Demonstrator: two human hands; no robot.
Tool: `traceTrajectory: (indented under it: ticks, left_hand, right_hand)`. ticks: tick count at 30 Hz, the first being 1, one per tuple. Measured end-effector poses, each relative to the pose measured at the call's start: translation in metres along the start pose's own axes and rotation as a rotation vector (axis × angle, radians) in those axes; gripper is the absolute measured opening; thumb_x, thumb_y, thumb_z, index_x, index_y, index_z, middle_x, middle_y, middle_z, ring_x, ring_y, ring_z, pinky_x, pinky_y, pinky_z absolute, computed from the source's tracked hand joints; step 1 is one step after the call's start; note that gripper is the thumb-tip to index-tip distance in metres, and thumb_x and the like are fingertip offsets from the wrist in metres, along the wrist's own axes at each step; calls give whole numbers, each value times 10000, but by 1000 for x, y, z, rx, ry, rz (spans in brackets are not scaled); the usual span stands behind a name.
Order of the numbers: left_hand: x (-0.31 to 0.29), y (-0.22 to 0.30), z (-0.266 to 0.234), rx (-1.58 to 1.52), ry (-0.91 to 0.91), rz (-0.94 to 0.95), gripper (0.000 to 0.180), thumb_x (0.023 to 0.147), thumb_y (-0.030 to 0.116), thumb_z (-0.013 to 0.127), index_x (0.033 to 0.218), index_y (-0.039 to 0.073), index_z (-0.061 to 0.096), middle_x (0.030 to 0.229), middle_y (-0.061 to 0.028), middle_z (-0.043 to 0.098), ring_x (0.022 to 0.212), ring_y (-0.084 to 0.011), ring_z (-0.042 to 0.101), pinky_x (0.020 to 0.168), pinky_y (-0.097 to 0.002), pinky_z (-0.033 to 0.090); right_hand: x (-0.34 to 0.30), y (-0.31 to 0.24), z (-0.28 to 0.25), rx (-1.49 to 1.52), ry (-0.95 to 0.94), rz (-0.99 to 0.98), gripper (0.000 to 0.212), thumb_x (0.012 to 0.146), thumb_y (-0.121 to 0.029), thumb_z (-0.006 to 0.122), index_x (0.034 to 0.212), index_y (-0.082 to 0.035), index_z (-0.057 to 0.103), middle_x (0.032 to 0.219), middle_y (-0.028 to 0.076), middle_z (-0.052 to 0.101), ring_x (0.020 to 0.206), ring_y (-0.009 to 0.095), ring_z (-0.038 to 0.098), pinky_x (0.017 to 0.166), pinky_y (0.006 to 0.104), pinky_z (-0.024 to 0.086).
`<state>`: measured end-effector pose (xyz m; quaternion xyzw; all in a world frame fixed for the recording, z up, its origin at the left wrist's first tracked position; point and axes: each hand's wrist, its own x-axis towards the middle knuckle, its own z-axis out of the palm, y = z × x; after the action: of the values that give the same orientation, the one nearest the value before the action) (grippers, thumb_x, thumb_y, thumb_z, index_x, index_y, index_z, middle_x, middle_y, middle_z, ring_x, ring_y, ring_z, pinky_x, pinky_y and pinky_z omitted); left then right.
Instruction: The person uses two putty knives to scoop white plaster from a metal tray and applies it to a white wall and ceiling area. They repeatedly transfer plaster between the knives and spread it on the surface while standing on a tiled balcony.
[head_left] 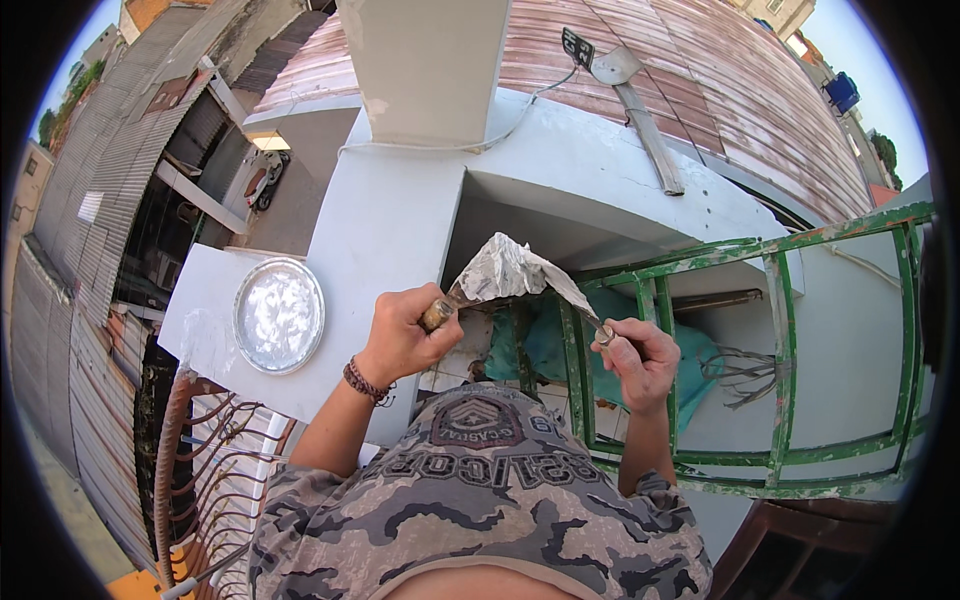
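Note:
My left hand [402,335] is closed round the wooden handle of a putty knife [437,315], held in front of my chest. A thick lump of white putty [503,266] covers its blade and spreads toward the second tool. My right hand [640,362] pinches the handle of another putty knife [570,290], whose blade is tilted up to the left and smeared with white. The two blades meet or nearly meet at the putty; the exact contact is hidden. To the left of my left hand, a round tub or lid [262,345] with white putty rests on the pale ledge [385,230].
A paint-worn green metal ladder [778,345] lies across the right side, over a teal bag [700,375]. Ahead stand a pale pillar [425,70], a small floodlight [577,48] and a wooden strip [650,135]. A rusty railing [175,440] edges the lower left, above a drop.

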<state>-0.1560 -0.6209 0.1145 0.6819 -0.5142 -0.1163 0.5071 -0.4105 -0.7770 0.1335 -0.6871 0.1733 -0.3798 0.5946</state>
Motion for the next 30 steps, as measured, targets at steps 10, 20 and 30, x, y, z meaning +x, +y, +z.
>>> traceTrajectory:
  ticks: [10,20,30]
  left_hand:
    - [11,6,-5,-1,21,115,146,690,102,681,663,39,552,546,-106,517,451,-231,508,471,-313,425]
    - [6,0,2,-11,84,-88,201,736,94,667,651,12,505,503,-110,444,413,-192,403,443,-294,390]
    - [2,1,1,2,57,-88,230,728,112,674,647,6,487,512,-135,454,411,-221,407,445,-314,396]
  right_hand:
    - [19,-8,-3,-411,-32,-45,171,880,-62,666,1009,49,668,833,95,687,687,98,611,590,218,458]
    - [4,-9,-11,450,14,458,236,1007,-235,482,1108,-35,555,767,131,638,529,111,537,392,210,370]
    - [-5,-3,-4,534,-26,444,228,1004,-232,493,1118,-41,547,770,131,633,520,107,524,393,205,362]
